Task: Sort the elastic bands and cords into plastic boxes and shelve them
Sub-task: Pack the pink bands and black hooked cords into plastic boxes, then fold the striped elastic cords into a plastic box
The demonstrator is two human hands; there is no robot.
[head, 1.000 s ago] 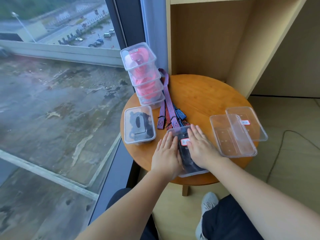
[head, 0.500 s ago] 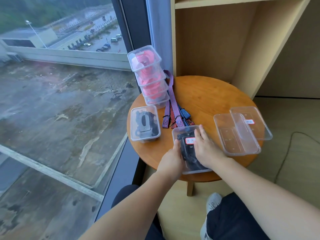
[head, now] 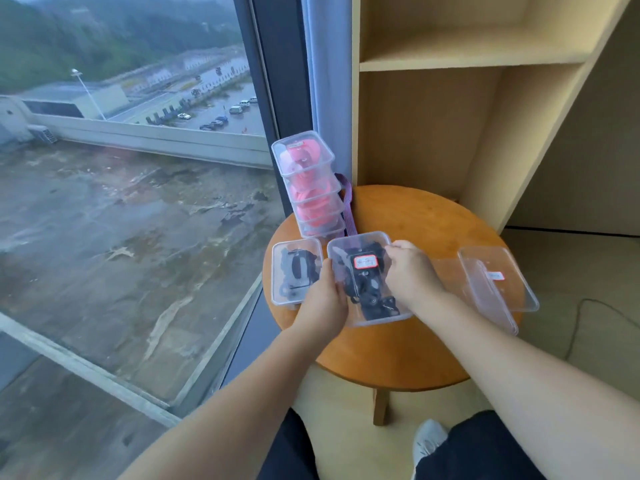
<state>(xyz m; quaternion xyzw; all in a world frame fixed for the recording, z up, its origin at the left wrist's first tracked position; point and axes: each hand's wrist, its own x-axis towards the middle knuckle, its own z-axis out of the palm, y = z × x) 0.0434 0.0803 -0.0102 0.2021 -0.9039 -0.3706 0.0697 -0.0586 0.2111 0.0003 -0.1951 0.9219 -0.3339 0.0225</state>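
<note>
Gripping the box of black cords (head: 363, 284) by its two long sides, the left hand (head: 323, 299) and right hand (head: 410, 271) had their fingers curled over its edges. A second before, the same hands lay flat on its lid, pressing it down onto the bench (head: 419, 216). Half a second before, they had slid out to the sides. Now the box sat larger in view and covered the near ends of the striped straps (head: 348, 202), so it seemed to have left the bench, though its underside was hidden.

Judged from that, the lid was closed and this box was sorted (a second box of black cords (head: 294, 271) stood just to its left, beside the stack of pink-filled boxes (head: 308, 188)). Carrying it to the shelf unit (head: 467, 57) looked like the step in hand.

The box's long axis ran away from the person, its far end leaning slightly left toward the pink stack. The lid, with its red-bordered label, faced up toward the camera, and the near end hung lower.
</note>
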